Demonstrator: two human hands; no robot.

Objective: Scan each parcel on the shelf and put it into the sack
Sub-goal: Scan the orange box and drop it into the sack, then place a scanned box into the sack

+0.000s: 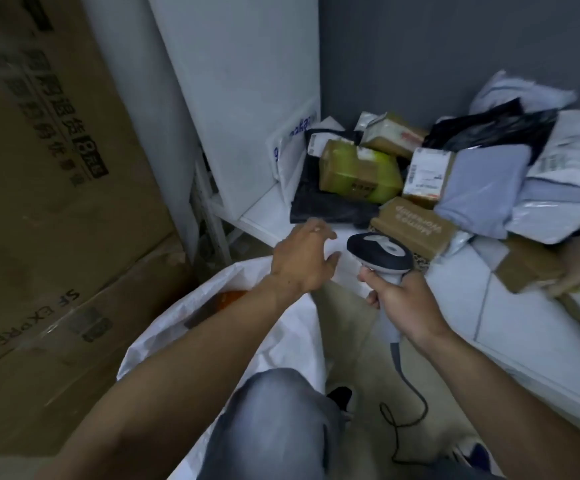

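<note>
Parcels [357, 174] (a heap) behind scanner [380, 252]

A large brown carton [39, 116] filled the upper left and carried black printed characters on its face. It sat on a second carton [56, 341] marked "SF EXPRESS" along its upper edge. A white upright panel [247, 81] stood just beside the cartons, against a grey wall [437, 46]. The floor [361, 358] was beige. A grey trouser leg [274, 427] occupied the bottom centre, with a dark shoe [340, 396] beside it on the floor.
</note>
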